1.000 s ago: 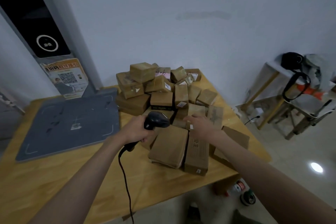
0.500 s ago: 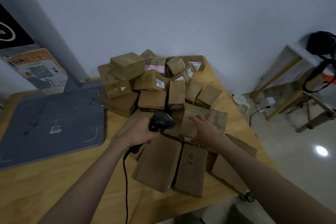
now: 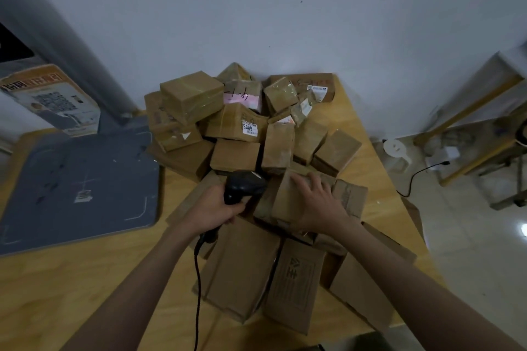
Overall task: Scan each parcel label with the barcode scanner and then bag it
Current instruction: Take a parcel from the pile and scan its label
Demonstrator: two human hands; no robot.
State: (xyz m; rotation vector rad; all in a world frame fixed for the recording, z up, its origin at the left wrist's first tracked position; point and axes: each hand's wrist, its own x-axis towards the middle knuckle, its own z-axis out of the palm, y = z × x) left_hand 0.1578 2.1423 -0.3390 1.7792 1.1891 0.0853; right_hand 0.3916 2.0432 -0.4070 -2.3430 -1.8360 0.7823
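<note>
The left hand grips the barcode scanner, ready to scan. The right hand lies flat, fingers spread, on a brown parcel mid-desk to pick it.

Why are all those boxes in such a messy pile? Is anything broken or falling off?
The parcels are heaped loosely against the wall, many tilted at odd angles. One flat parcel pokes past the table edge at the near right corner, so it might slip. Nothing looks clearly broken. The left hand holds the scanner; the right hand rests on a parcel.
</note>
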